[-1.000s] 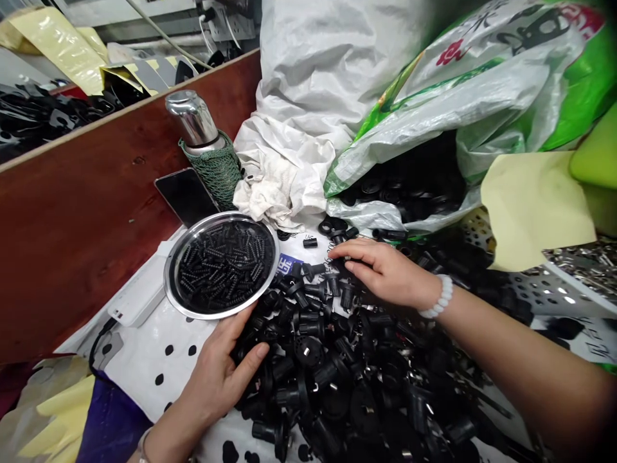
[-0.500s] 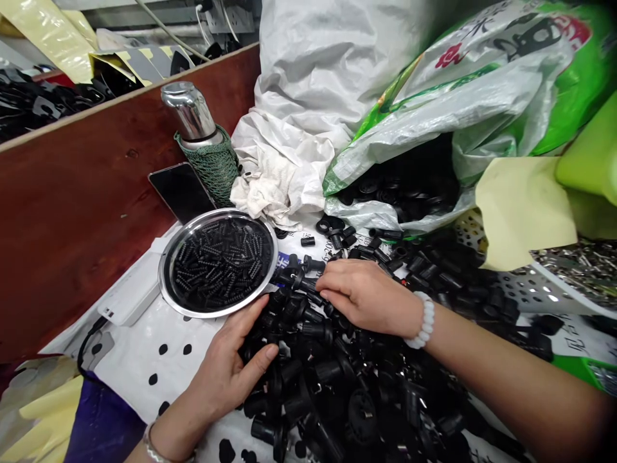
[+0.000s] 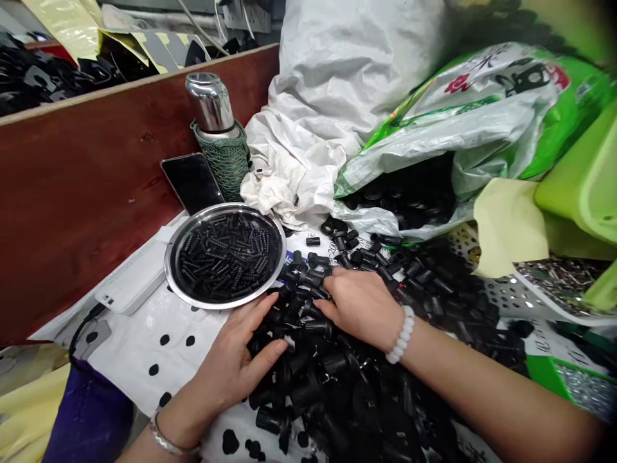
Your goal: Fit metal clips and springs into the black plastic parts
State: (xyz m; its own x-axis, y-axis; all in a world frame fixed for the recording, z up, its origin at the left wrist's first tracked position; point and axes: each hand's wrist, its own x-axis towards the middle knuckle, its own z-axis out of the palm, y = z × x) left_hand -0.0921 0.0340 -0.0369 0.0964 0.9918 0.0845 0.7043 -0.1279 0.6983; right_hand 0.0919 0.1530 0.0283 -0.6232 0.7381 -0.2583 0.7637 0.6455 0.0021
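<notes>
My left hand (image 3: 236, 350) rests at the near rim of a round metal tray (image 3: 174, 288), thumb and fingers apart and nothing in its grip. Black ribbed, spring-like pieces (image 3: 226, 257) fill the tray. Its fingertips reach the left edge of a loose pile of black plastic plug-like parts (image 3: 337, 379), several with metal pins. My right hand (image 3: 364, 305) lies on the upper part of that pile, back of the hand up. The thumb stands apart from the bent fingers among the black parts; the fingertips are partly hidden, and no held part shows.
Behind the tray stand a phone (image 3: 191, 183) and a flask in a green net (image 3: 222, 161), beside a white cloth (image 3: 272, 186). An open green-white bag (image 3: 463, 128) holds black parts. At right are a perforated basket (image 3: 511, 292) of metal pieces and a green box (image 3: 542, 373).
The view has shifted slightly. My right thumb has moved away from the fingers, while both hands keep about the same place beside the tray and on the pile.
</notes>
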